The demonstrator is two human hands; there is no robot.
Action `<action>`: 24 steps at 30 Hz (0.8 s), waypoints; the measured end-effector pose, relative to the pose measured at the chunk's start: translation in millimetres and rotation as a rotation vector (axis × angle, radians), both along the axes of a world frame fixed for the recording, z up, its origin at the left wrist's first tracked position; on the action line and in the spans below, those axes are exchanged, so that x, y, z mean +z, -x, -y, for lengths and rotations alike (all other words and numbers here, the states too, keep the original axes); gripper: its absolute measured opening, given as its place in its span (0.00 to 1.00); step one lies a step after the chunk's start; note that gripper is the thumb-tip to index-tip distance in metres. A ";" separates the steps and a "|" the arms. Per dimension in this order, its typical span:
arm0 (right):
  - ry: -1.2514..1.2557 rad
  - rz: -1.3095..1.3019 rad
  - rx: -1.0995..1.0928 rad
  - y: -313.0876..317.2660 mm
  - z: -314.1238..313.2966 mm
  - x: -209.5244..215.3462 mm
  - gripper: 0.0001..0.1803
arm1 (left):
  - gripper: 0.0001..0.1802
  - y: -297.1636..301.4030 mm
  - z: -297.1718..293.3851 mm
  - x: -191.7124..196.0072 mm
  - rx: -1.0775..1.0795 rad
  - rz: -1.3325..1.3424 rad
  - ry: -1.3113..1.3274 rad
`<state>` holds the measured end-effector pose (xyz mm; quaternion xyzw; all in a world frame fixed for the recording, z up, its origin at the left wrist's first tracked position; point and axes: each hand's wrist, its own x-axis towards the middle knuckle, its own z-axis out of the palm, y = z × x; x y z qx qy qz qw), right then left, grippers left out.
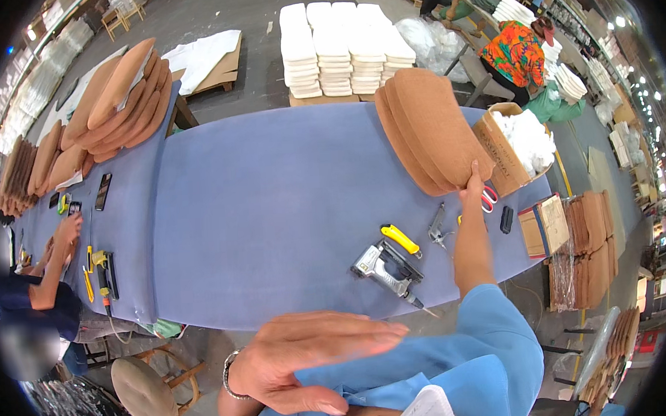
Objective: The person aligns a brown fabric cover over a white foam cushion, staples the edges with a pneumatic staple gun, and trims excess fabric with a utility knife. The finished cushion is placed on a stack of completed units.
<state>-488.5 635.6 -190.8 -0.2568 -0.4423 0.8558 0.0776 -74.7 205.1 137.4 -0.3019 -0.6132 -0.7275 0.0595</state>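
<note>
My right hand [476, 179] reaches out to the far right of the table and grips the near edge of a brown upholstered cushion [441, 123]. That cushion lies on top of a small stack of similar ones. My left hand [311, 356] is raised close to my body, with its fingers stretched out and nothing in it. On the blue table cover [273, 211] lie a staple gun [385, 269], a yellow utility knife [401, 240] and a grey metal air blow gun [438, 226]. Red-handled scissors [489, 198] are partly hidden beside my right wrist.
An open carton [500, 154] of white stuffing stands right of the cushions, near a black object [507, 219] and a smaller box [543, 227]. More brown cushions [127, 94] pile up at left, where a co-worker [32, 295] sits. White pads [336, 50] are stacked beyond the table.
</note>
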 end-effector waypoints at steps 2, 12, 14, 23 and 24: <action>-0.007 -0.011 0.068 -18.1 -10.3 -1.0 0.38 | 0.38 8.6 -11.2 12.4 -0.085 0.025 -0.095; -0.103 -0.114 0.177 -3.4 -2.5 -13.1 0.47 | 0.15 35.6 -38.6 14.9 -0.212 -0.244 -0.484; -0.004 -0.099 0.239 0.0 -16.0 -15.3 0.45 | 0.15 33.9 -26.3 12.5 -0.129 -0.268 -0.498; -0.033 -0.080 0.021 -109.7 123.8 21.6 0.34 | 0.15 4.5 13.2 68.8 0.111 -0.534 -0.381; -0.103 -0.116 0.050 -137.1 132.9 46.6 0.35 | 0.15 4.6 19.0 67.6 0.122 -0.577 -0.363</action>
